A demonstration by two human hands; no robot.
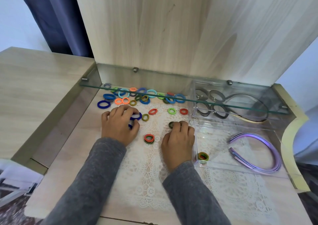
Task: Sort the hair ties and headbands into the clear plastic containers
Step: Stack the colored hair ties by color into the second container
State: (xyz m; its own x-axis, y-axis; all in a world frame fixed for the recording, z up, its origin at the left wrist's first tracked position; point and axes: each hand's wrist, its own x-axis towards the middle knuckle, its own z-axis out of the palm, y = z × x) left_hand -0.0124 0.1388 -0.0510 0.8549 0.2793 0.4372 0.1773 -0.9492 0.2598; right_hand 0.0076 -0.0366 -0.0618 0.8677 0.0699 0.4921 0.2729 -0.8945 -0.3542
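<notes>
Gathering is the step in hand. The left hand [118,124] curls round dark blue hair ties [136,116]. The right hand [178,138], fingers bent, rests on a dark striped tie [171,124] beside the near clear container [223,167] (purple headbands [258,153] and a small bundle [203,156] lie inside). The next move is probably a lift over that wall. Loose ties [137,96] crowd the back of the counter [68,156], blurred under a glass shelf [154,82]. Whether the right fingers pinch is hidden.

I've got open lace mat [146,181] at the front of the desk [68,156], with room either side of the stacked ties [149,138]. Further back the glass shelf [172,96] overhangs the far hair ties [146,101], and the clear containers [232,166] wall off my right.
</notes>
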